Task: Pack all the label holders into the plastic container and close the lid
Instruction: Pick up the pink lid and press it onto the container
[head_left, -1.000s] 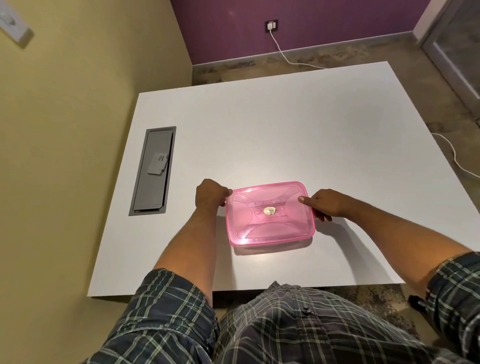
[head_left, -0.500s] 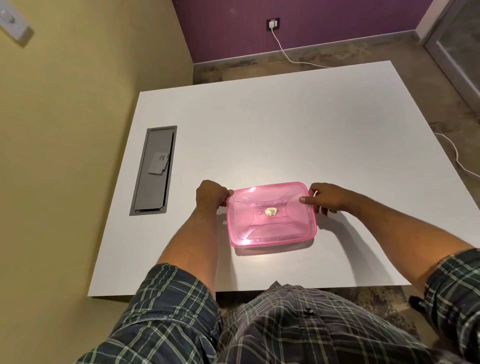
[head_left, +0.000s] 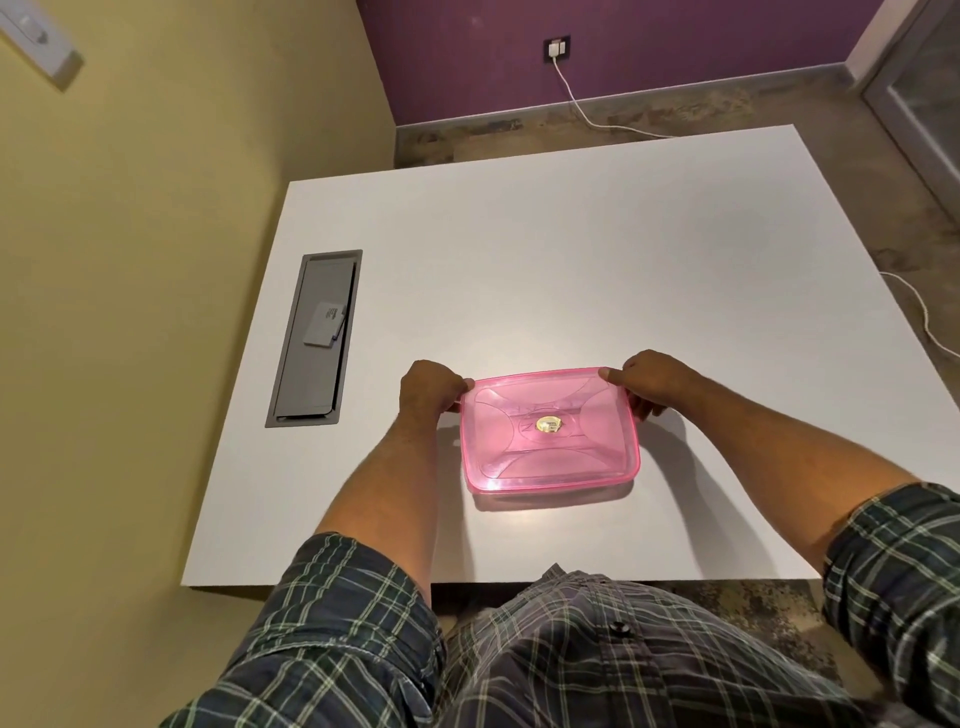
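Pink container (head_left: 550, 434) at lower centre of the white table (head_left: 571, 249), lid on; left hand (head_left: 428, 387) and right hand (head_left: 649, 379) gripping its far corners; gold sticker (head_left: 548, 426) mid-lid, writing unreadable; grey hatch (head_left: 314, 338) at left

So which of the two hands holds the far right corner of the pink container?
The right hand; the left hand grips the far left corner of the pink container.
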